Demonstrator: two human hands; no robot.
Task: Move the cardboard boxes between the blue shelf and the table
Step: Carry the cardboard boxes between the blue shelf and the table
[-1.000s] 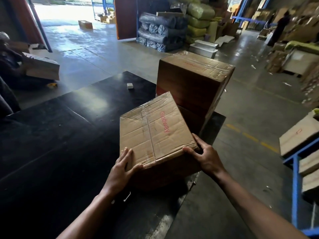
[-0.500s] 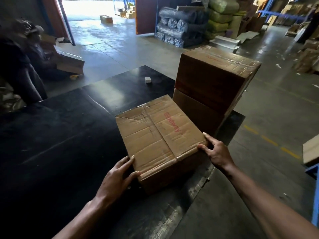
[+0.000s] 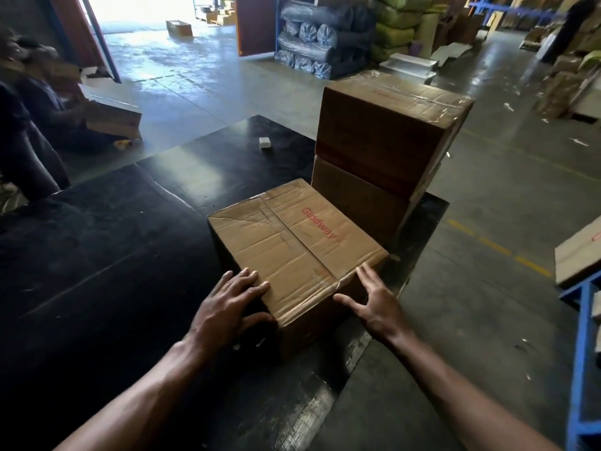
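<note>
Though touching the cardboard box [image 3: 292,249], gripping nothing: left hand [image 3: 227,307] flat on its near-left top corner, right hand [image 3: 377,307] splayed at its near-right side. Sits on the black table [image 3: 113,255] near the edge, just beside a two-box stack [image 3: 383,151]. Blue shelf [image 3: 582,336] off right.

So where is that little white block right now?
In the head view, the small white block sits on the black table near its far edge, left of the two stacked boxes.
</note>
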